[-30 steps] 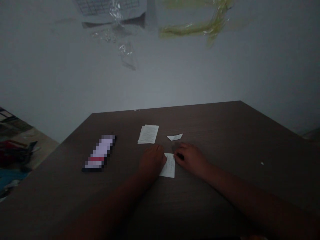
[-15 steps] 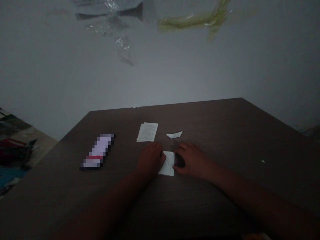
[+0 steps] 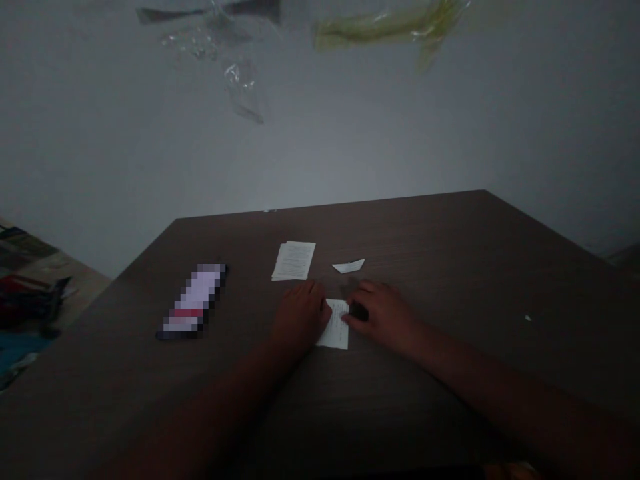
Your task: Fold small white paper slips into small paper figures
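Observation:
A small printed sheet of paper (image 3: 338, 331) lies on the dark wooden table between my hands. My left hand (image 3: 300, 315) is closed over its left side, with the thumb pressing on the paper and the fingers curled. At the right edge, my right hand (image 3: 377, 308) rests with thumb and fingers apart in a curve, the thumb tip over the paper and the forefinger near its upper corner. Just beyond the hands sits a small folded paper boat (image 3: 349, 267). Farther left is a short stack of printed paper sheets (image 3: 294, 261).
A phone (image 3: 195, 300) with a blurred screen lies on the left of the table (image 3: 425, 233). A tiny white scrap (image 3: 528, 318) is at the right. Behind the table stands a wall (image 3: 350, 147) with yellow tape (image 3: 370, 35) and clear plastic on it.
My right thumb has slid a little left over the paper's right edge. My left hand stays on the paper. The whole view has shifted slightly.

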A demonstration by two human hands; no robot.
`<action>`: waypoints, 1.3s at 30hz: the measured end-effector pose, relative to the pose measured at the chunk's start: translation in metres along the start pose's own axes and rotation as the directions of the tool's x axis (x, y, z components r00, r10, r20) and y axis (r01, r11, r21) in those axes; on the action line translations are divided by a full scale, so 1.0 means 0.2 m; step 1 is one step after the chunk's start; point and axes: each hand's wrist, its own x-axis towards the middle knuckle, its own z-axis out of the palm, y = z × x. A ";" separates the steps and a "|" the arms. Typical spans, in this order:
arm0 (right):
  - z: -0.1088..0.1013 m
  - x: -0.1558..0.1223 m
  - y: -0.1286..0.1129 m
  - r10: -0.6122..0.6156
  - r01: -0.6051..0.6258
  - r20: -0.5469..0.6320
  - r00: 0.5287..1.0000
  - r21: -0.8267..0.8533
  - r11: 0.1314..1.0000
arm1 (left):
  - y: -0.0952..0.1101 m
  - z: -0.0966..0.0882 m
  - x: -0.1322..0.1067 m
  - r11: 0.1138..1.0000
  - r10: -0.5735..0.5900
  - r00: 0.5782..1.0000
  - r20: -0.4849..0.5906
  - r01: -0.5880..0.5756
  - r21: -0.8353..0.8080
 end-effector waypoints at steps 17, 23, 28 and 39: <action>-0.09 -0.10 0.00 -0.539 0.554 0.195 0.819 -0.031 0.832 | 0.02 -0.04 -0.01 0.999 -0.037 0.999 0.032 0.038 -0.008; -0.14 -0.12 -0.07 -0.505 0.545 0.268 0.820 -0.098 0.833 | 0.03 -0.05 -0.01 0.999 -0.048 0.997 0.064 0.047 0.007; -0.13 -0.16 -0.11 -0.479 0.532 0.282 0.831 -0.156 0.832 | 0.02 -0.02 0.00 0.999 -0.043 0.998 0.042 0.044 -0.019; -0.12 -0.19 -0.10 -0.504 0.549 0.233 0.831 -0.208 0.809 | -0.23 -0.02 0.04 0.940 0.159 0.987 0.004 -0.150 -0.306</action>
